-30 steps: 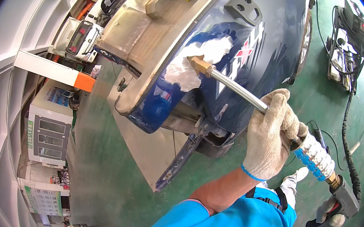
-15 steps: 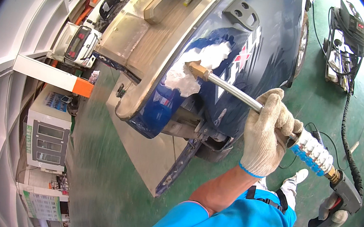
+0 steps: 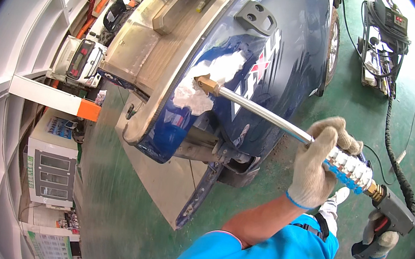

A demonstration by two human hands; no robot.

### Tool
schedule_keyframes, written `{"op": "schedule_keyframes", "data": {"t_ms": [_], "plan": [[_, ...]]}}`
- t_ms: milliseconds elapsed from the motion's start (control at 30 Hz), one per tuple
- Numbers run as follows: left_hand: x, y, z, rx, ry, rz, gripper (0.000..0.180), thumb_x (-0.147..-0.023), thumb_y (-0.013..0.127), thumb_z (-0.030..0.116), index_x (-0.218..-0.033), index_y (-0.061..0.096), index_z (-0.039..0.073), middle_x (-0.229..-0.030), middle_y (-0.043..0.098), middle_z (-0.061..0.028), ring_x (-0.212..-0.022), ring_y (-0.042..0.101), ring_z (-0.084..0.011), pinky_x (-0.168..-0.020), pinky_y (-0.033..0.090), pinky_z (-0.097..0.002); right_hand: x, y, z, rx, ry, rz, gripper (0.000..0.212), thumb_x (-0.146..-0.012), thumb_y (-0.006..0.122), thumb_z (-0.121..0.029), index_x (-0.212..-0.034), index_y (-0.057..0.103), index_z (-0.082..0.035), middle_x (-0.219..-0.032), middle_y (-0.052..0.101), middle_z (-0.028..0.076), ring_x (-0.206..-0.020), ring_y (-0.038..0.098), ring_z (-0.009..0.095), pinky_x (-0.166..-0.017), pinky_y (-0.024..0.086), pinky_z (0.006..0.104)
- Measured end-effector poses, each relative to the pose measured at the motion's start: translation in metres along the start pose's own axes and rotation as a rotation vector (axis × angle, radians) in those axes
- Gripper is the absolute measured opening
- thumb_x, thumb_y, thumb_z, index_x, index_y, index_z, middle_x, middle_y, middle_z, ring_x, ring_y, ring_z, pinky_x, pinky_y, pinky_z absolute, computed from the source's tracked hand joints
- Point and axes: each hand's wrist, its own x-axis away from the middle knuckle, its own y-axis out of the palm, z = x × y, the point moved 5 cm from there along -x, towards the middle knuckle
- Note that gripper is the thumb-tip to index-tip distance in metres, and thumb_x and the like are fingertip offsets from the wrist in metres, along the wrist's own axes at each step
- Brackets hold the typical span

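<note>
A dent-pulling gun (image 3: 272, 118) with a long metal shaft spans from the blue vehicle panel (image 3: 294, 70) to my right side. Its brass tip touches the whitish bare patch (image 3: 190, 98) of that panel. My left hand (image 3: 316, 165), in a cream knit glove, is closed around the shaft at the front of a white-and-blue ribbed section. At the rear, my gloved right hand (image 3: 379, 237) grips the dark pistol handle, fingers near a red trigger. A thick black sleeved cable (image 3: 391, 148) runs from the handle toward the wheeled machine.
The wheeled machine (image 3: 383, 48) with coiled cables stands at the far right on the green floor. Below the panel, an opened-up bumper area (image 3: 205, 145) shows bare brackets. A white-and-orange lift arm (image 3: 59, 99), a white vehicle and a grey cabinet (image 3: 52, 172) are on the left.
My left hand has slid back along the shaft toward the ribbed section, baring more shaft. The view has shifted slightly. The tip remains on the patch, and my right hand keeps its grip.
</note>
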Motion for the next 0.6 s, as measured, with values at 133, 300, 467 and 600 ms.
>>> {"op": "schedule_keyframes", "data": {"t_ms": [133,300,467,600], "plan": [[-0.024,-0.004,0.026,-0.038,-0.013,0.024,0.024,-0.103,0.056,0.031,-0.111,0.059,0.008,-0.075,0.054,-0.0011,-0.076,0.055,-0.0155,-0.084,0.049,-0.0423,0.002,-0.01,-0.004,-0.013,-0.056,0.043,0.079,-0.071,0.089,-0.034,-0.122,0.054,0.015,-0.093,0.068,0.023,-0.04,0.055,0.018,-0.033,0.046,0.0282],[-0.011,-0.002,0.021,-0.027,-0.003,-0.029,0.032,-0.106,0.05,0.036,-0.114,0.057,0.006,-0.082,0.059,-0.0036,-0.083,0.06,-0.0206,-0.087,0.052,-0.042,-0.001,0.005,-0.008,-0.101,0.009,0.001,0.077,-0.071,0.088,-0.029,-0.122,0.052,0.015,-0.091,0.067,0.022,-0.041,0.056,0.019,-0.033,0.047,0.0287],[-0.001,-0.006,0.019,-0.289,0.089,-0.01,0.035,-0.107,0.049,0.029,-0.131,0.055,0.004,-0.109,0.069,-0.0138,-0.103,0.067,-0.0256,-0.095,0.054,-0.0423,-0.001,-0.004,-0.01,-0.124,0.042,0.007,0.075,-0.071,0.087,-0.023,-0.124,0.05,0.016,-0.093,0.067,0.023,-0.043,0.057,0.02,-0.033,0.047,0.0285],[-0.022,-0.014,0.074,0.036,0.102,0.184,0.032,-0.106,0.051,0.033,-0.119,0.064,0.006,-0.08,0.064,-0.0033,-0.079,0.066,-0.0173,-0.095,0.058,-0.0428,-0.002,-0.007,-0.012,-0.172,0.039,0.024,0.075,-0.07,0.086,-0.02,-0.126,0.05,0.015,-0.096,0.067,0.023,-0.043,0.057,0.02,-0.032,0.047,0.0285]]}}
